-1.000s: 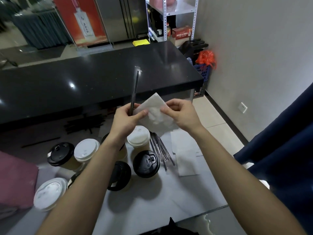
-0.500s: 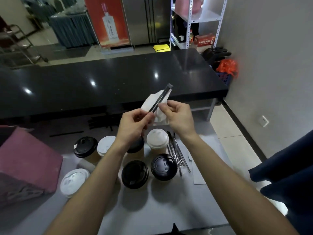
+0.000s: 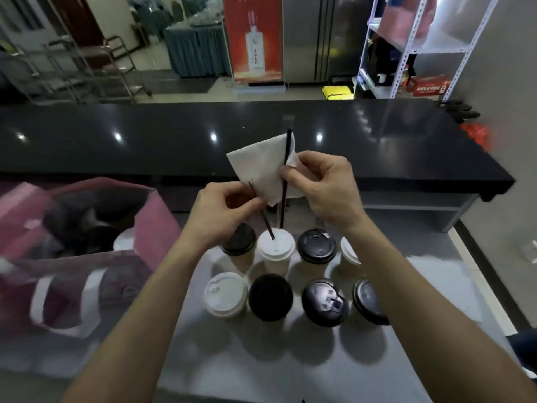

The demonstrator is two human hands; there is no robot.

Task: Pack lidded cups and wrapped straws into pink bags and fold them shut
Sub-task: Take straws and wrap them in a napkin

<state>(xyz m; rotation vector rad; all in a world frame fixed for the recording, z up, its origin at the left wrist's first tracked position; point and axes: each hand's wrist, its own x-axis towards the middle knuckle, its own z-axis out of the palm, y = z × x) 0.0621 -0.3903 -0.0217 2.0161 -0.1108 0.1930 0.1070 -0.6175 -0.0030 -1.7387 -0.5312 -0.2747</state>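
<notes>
Both hands are raised above a cluster of several lidded paper cups (image 3: pixel 276 248) on the grey table. My right hand (image 3: pixel 322 184) pinches a black wrapped straw (image 3: pixel 285 175), held upright, against a white napkin (image 3: pixel 258 167). My left hand (image 3: pixel 223 207) pinches the napkin's lower corner together with a second black straw (image 3: pixel 266 221) that slants down over a white lid. An open pink bag (image 3: pixel 157 225) stands at the left, with dark-lidded and white-lidded cups inside. The cups on the table carry black or white lids.
A long black counter (image 3: pixel 145 141) runs behind the grey table (image 3: pixel 261 359). A second pink bag with white handles (image 3: pixel 72 295) lies at the near left. A white metal shelf (image 3: pixel 412 53) stands at the back right, beside the wall.
The view has swung left, bringing the open pink bag into sight. The napkin has spread wider between my hands. The straw now stands upright in my right hand, and a second straw shows in my left.
</notes>
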